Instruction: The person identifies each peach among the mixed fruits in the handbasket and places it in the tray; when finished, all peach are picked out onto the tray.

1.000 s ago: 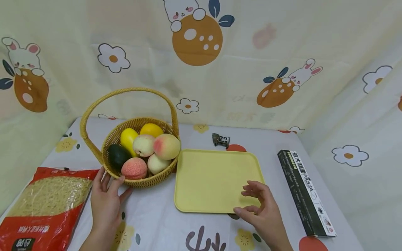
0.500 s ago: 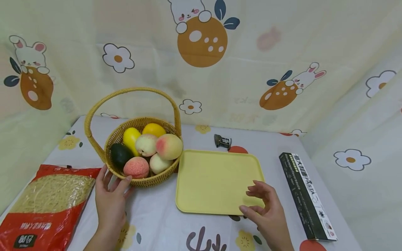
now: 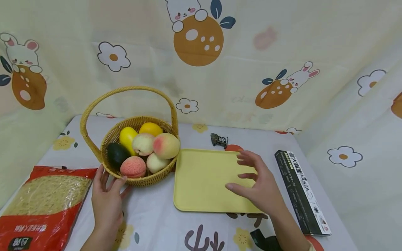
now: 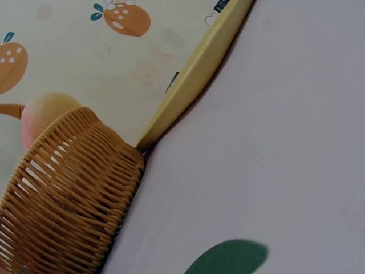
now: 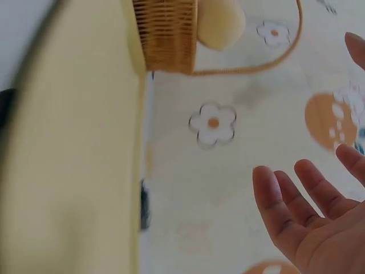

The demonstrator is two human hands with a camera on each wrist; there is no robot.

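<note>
A wicker basket (image 3: 150, 179) with a tall arched handle stands at centre left, full of fruit. In it lie pale peaches (image 3: 166, 145), a pinkish-red round fruit (image 3: 133, 166), a dark green avocado-like fruit (image 3: 118, 155) and yellow fruits (image 3: 128, 138). My left hand (image 3: 108, 204) touches the basket's lower front left side with fingers and thumb extended. To the basket's right lies a yellow tray (image 3: 201, 181). Over the tray's right part hovers my right hand (image 3: 259, 184), fingers spread and holding nothing; its fingers also show in the right wrist view (image 5: 311, 222).
A red bag of dry noodles (image 3: 47, 205) lies at the left. A black and white pasta box (image 3: 303, 193) is on the right. Behind the tray sits a small dark wrapped packet (image 3: 218, 140). A patterned curtain (image 3: 141, 76) hangs at the back.
My right hand has risen from the tray's front right edge, reaching farther over the tray with fingers spread wider. The left hand stays at the basket.
</note>
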